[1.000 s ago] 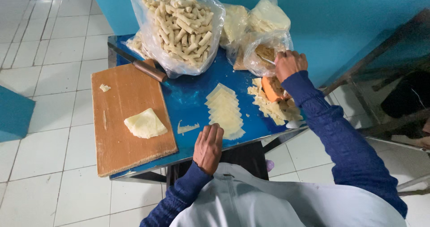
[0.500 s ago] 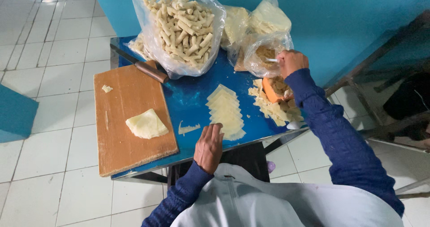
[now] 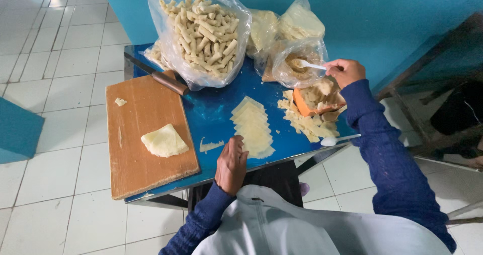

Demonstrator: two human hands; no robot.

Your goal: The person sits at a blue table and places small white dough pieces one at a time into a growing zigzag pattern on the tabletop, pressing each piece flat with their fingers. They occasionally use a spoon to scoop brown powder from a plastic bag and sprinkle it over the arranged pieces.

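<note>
While the left hand (image 3: 231,165) rests flat, fingers loosely together, at the table's (image 3: 211,111) near edge, touching the near end of a row of overlapped pale dough sheets (image 3: 252,126), the right hand (image 3: 346,71) has lifted from the orange tub (image 3: 317,100) near the right edge and now pinches a white spoon (image 3: 308,64), its bowl dipped into the small clear bag (image 3: 294,66) toward the far right corner; so a scoop of filling seems to be in hand. Left of the sheets, a folded dough piece (image 3: 164,140) lies on the wooden board (image 3: 151,134), a knife (image 3: 157,75) at its far end, before a big bag of rolled sticks (image 3: 201,28). What the spoon carries is hidden by crinkled plastic, and the tub's contents are hard to make out.
</note>
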